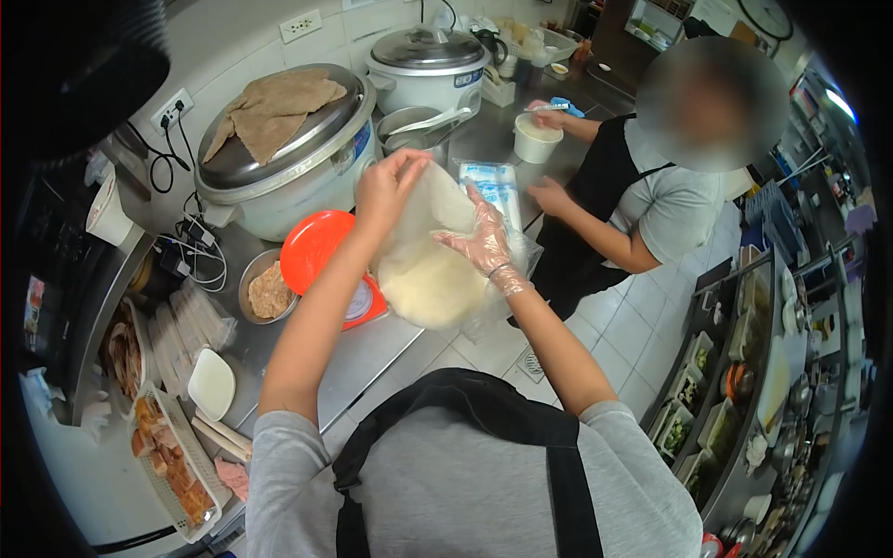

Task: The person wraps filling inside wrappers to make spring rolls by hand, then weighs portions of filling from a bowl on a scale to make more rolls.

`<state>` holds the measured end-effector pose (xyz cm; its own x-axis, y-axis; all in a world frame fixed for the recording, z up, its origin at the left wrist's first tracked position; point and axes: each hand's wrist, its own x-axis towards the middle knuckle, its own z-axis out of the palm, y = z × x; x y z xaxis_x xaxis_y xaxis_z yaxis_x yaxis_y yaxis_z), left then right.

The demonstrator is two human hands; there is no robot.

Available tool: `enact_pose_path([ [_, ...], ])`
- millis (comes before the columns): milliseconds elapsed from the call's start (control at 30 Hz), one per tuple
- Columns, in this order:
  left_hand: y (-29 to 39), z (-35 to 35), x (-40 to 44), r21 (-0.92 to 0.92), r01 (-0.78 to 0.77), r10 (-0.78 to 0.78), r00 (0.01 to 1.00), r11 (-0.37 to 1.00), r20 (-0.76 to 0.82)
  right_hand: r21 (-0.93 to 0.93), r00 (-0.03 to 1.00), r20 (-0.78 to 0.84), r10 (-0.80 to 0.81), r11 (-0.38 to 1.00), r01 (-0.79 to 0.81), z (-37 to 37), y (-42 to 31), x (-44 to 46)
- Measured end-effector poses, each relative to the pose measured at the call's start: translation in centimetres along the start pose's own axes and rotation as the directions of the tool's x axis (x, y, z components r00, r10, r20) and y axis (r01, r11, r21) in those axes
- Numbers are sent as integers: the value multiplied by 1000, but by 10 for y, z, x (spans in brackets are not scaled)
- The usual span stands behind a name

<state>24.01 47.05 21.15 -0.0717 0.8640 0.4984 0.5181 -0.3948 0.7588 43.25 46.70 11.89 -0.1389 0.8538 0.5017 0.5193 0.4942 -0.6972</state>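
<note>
A clear plastic bag (433,284) with a pale yellowish-white mass at its bottom hangs in front of me, past the counter's edge. My left hand (395,186) is bare and pinches the bag's upper left edge. On my right hand (482,240) is a clear plastic glove; it grips the upper right side of the bag, thumb and fingers spread around the film. Behind it lies a blue-and-white plastic packet (493,186). Left of the bag are an orange-red plate (316,246), an orange-red scale (367,302) and a metal bowl (253,302) of light brown minced food.
Two large cookers (279,177) (428,70) stand against the wall, the nearer with a brown cloth (274,102) on its lid. A co-worker (642,177) at the right handles a white tub (538,138). A basket of food (177,465) sits at the lower left.
</note>
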Motion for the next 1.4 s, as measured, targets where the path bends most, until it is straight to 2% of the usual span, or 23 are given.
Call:
enact_pose_path([
  [100, 19, -11, 9, -17, -24, 23, 996, 1000, -83, -94, 997, 51, 50, 995, -45, 7, 1, 2],
  [200, 21, -15, 19, -96, -173, 146, 961, 980, -237, 61, 971, 89, 222, 972, -227, 46, 45, -5],
  [300, 41, -31, 21, -147, -212, 160, 940, 966, -300, -305, 916, 345, 204, 948, -96, 64, 73, -36],
  [333, 42, -37, 25, -211, -218, 159, 950, 953, -268, -352, 908, 381, 174, 935, -32, 61, 74, -42],
  [400, 62, -61, 12, 102, -45, 54, 995, 994, -86, -426, 880, 460, 116, 899, 104, 58, 72, -50],
  [433, 75, -74, 3, 265, 32, -30, 999, 964, -12, -231, 911, 396, 117, 973, -25, 58, 66, -46],
  [500, 83, -87, -10, 306, 57, -68, 997, 950, 25, 198, 942, 279, 184, 949, -244, 49, 39, -36],
  [533, 90, -93, -18, 300, 70, -93, 994, 951, 63, 404, 953, 271, 136, 882, -241, 35, 9, -33],
  [600, 96, -102, -33, 299, 99, -141, 982, 949, 123, 753, 975, 212, 61, 626, -203, 5, -67, -23],
  [633, 97, -106, -40, 301, 115, -165, 975, 947, 146, 760, 989, 115, -97, 650, -24, 8, -86, -22],
  [667, 99, -109, -47, 304, 131, -189, 967, 944, 171, 748, 967, 19, -255, 646, 155, 11, -103, -22],
  [767, 103, -127, -73, 194, 85, -121, 976, 977, 180, 426, 938, 229, -258, 894, 142, 1, -153, -32],
  [800, 101, -138, -83, 186, 147, -178, 971, 971, 161, 378, 930, 215, -297, 904, 201, 15, -146, -33],
  [900, 79, -182, -121, 121, 325, -337, 937, 938, 95, 470, 883, 453, -124, 875, -118, 37, -140, -54],
  [1000, 43, -226, -174, -47, 484, -482, 875, 874, 50, 273, 777, 620, -109, 958, -83, 49, -148, -73],
  [1067, 29, -250, -212, -183, 596, -599, 799, 782, 45, 290, 720, 682, -129, 951, -104, 66, -156, -87],
  [1100, 23, -259, -226, -113, 590, -591, 806, 800, 24, 304, 680, 719, -146, 945, -119, 76, -161, -95],
  [1133, 14, -269, -237, -43, 592, -593, 805, 804, -5, 218, 556, 826, -89, 961, -171, 84, -165, -97],
  [1200, -10, -289, -258, 38, 615, -613, 789, 788, -50, 325, 600, 789, -135, 920, -221, 104, -171, -114],
  [1300, -84, -290, -273, 44, 563, -543, 812, 825, -217, 233, 516, 853, 78, 828, -511, 150, -165, -139],
  [1333, -69, -286, -270, 239, 632, -560, 769, 737, -307, 165, 491, 853, 179, 799, -578, 161, -164, -148],
  [1367, -84, -279, -279, 482, 439, -265, 883, 758, -389, 141, 452, 863, 225, 752, -644, 174, -153, -164],
  [1400, -77, -276, -284, 592, 345, -141, 921, 729, -364, 117, 416, 867, 275, 699, -706, 187, -135, -184],
])
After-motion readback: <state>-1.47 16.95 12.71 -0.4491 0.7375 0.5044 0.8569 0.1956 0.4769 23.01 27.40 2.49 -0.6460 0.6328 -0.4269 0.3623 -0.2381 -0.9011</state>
